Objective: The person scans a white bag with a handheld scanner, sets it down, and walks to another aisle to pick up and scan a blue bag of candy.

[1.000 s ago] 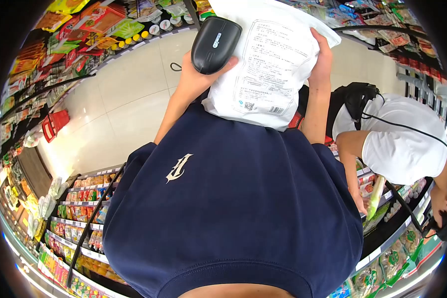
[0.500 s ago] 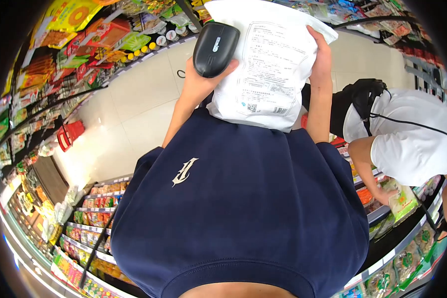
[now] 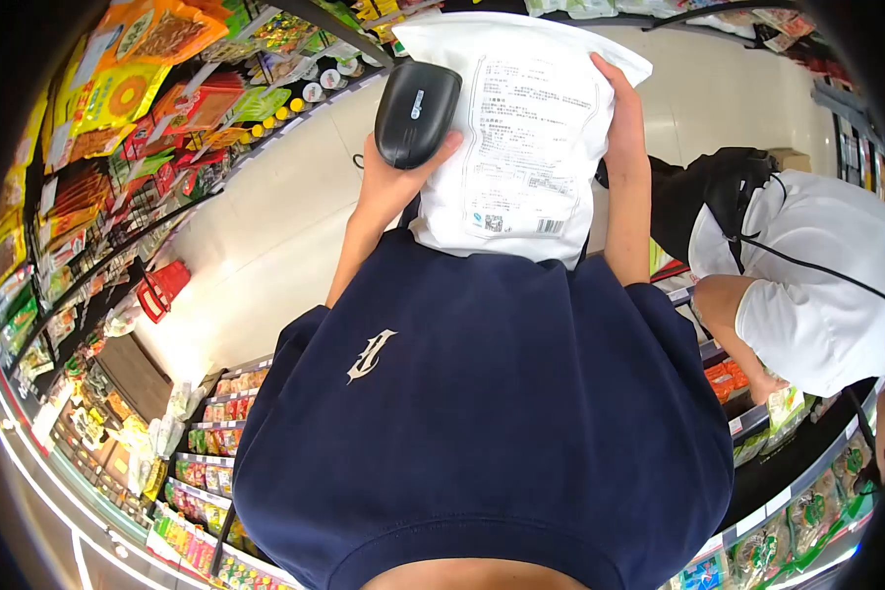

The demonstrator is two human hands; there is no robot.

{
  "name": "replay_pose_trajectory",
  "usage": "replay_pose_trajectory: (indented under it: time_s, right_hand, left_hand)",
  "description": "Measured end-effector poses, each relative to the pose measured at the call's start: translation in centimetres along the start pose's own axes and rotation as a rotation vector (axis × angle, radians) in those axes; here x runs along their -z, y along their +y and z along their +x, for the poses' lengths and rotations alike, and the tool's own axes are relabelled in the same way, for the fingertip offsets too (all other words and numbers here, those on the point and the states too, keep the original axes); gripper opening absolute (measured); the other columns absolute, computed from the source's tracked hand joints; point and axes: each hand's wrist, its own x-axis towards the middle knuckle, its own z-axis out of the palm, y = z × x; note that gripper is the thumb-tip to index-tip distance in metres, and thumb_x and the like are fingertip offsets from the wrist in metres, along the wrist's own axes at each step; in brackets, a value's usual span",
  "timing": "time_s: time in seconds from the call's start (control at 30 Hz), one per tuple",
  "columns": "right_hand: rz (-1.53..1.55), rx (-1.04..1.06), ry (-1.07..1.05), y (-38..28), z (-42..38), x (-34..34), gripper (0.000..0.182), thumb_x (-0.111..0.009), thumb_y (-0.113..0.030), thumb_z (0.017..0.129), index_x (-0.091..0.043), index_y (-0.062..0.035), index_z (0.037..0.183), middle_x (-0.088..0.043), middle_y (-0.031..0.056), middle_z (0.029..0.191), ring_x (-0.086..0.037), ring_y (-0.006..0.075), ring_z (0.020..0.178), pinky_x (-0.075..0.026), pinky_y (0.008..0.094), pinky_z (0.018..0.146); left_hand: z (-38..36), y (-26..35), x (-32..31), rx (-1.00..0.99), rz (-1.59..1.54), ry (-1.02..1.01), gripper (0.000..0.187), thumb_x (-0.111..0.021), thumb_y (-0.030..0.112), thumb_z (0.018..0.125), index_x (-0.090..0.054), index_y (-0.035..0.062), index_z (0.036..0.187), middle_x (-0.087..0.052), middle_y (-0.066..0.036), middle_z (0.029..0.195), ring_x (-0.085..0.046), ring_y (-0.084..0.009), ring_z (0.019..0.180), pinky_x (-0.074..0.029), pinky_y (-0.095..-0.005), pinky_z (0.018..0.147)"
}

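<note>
My left hand (image 3: pixel 391 187) is wrapped round a black handheld scanner (image 3: pixel 418 114), which stands over the left edge of a large white bag (image 3: pixel 531 147). Printed text, a QR code and a barcode show on the bag's face. The bag's lower end rests against my dark blue shirt (image 3: pixel 492 393). Along the bag's right side, my right hand (image 3: pixel 624 118) grips the edge, with its fingers partly behind it.
At the right another person (image 3: pixel 816 275) in a white top bends over a shelf, one hand on a green packet (image 3: pixel 785 408). Shelves of packaged food (image 3: pixel 216 462) line both sides. A red basket (image 3: pixel 162 290) is on the floor at the left.
The bag, the scanner and both my hands sit slightly lower and further left in view. The other person's hand and green packet are lower, with less of the packet showing.
</note>
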Motion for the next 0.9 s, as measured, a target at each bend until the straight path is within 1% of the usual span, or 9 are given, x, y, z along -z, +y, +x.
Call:
replay_pose_trajectory:
  time_s: [0.07,0.2,0.27,0.4,0.47,0.57,0.67,0.77,0.9]
  right_hand:
    - [0.036,-0.028,-0.014,-0.7,0.7,-0.2,0.037,-0.059,-0.025,0.092,-0.061,0.0032,0.116,-0.068,0.0107,0.110,-0.066,0.0191,0.098,-0.051,0.0291,0.085]
    - [0.056,0.004,0.031,-2.2,3.6,-1.2,0.038,-0.060,-0.025,0.091,-0.061,0.0033,0.115,-0.068,0.0108,0.110,-0.066,0.0192,0.097,-0.051,0.0290,0.084]
    - [0.080,-0.094,0.085,-2.9,4.7,-1.0,0.039,-0.061,-0.026,0.090,-0.062,0.0036,0.115,-0.068,0.0111,0.108,-0.066,0.0197,0.096,-0.052,0.0293,0.083]
    - [0.126,-0.041,0.156,-2.8,6.9,-0.4,0.040,-0.062,-0.027,0.089,-0.062,0.0037,0.114,-0.068,0.0115,0.108,-0.066,0.0201,0.095,-0.052,0.0295,0.082]
    - [0.172,-0.051,0.113,-3.1,7.4,-0.2,0.041,-0.066,-0.027,0.086,-0.062,0.0032,0.114,-0.068,0.0113,0.104,-0.066,0.0182,0.091,-0.052,0.0281,0.079]
    - [0.189,0.019,0.088,-3.7,8.3,0.5,0.041,-0.062,-0.028,0.089,-0.061,0.0037,0.116,-0.068,0.0117,0.108,-0.066,0.0193,0.095,-0.052,0.0291,0.082]
    - [0.164,0.071,0.093,-5.0,9.3,0.5,0.041,-0.065,-0.029,0.087,-0.061,0.0018,0.114,-0.068,0.0104,0.104,-0.066,0.0176,0.091,-0.051,0.0271,0.078]
    - [0.177,0.093,0.103,-6.2,9.4,0.8,0.040,-0.061,-0.027,0.090,-0.061,0.0036,0.116,-0.068,0.0113,0.108,-0.066,0.0185,0.095,-0.052,0.0289,0.082]
    - [0.200,0.095,0.132,-6.9,9.5,1.1,0.041,-0.061,-0.027,0.090,-0.061,0.0038,0.117,-0.068,0.0114,0.108,-0.066,0.0190,0.095,-0.052,0.0290,0.082]
  left_hand:
    - [0.8,0.4,-0.2,0.039,0.039,-0.032,0.037,-0.084,0.020,0.077,-0.067,-0.0007,0.102,-0.070,-0.005,0.090,-0.062,-0.0108,0.079,-0.049,-0.0268,0.074]
    - [4.6,1.1,-0.6,-0.010,-0.011,-0.052,0.036,-0.084,0.020,0.077,-0.066,-0.0008,0.100,-0.070,-0.005,0.089,-0.062,-0.0110,0.079,-0.050,-0.0271,0.073]
    - [6.2,1.7,-0.4,0.001,0.069,-0.066,0.039,-0.085,0.021,0.075,-0.065,-0.0009,0.102,-0.070,-0.006,0.091,-0.063,-0.0115,0.079,-0.050,-0.0276,0.074]
    - [9.5,2.5,-0.3,-0.033,0.128,-0.131,0.042,-0.085,0.021,0.075,-0.065,-0.0009,0.103,-0.070,-0.006,0.092,-0.063,-0.0118,0.079,-0.050,-0.0277,0.074]
    - [10.6,2.9,-0.4,-0.001,0.155,-0.136,0.041,-0.085,0.021,0.075,-0.065,-0.0011,0.102,-0.070,-0.007,0.091,-0.063,-0.0122,0.080,-0.050,-0.0275,0.073]
    - [12.1,4.0,-0.9,-0.016,0.144,-0.164,0.040,-0.085,0.021,0.074,-0.066,-0.0013,0.101,-0.070,-0.007,0.091,-0.063,-0.0120,0.079,-0.050,-0.0272,0.072]
    - [14.0,4.7,-1.4,-0.022,0.116,-0.185,0.039,-0.085,0.020,0.074,-0.067,-0.0014,0.101,-0.070,-0.007,0.091,-0.064,-0.0118,0.079,-0.050,-0.0272,0.073]
    - [14.9,5.4,-2.4,-0.055,0.114,-0.199,0.039,-0.085,0.020,0.074,-0.067,-0.0014,0.101,-0.070,-0.007,0.091,-0.064,-0.0117,0.079,-0.050,-0.0271,0.074]
    - [15.9,5.2,-3.0,-0.075,0.112,-0.227,0.038,-0.085,0.019,0.075,-0.067,-0.0015,0.101,-0.070,-0.007,0.091,-0.064,-0.0119,0.079,-0.051,-0.0271,0.074]
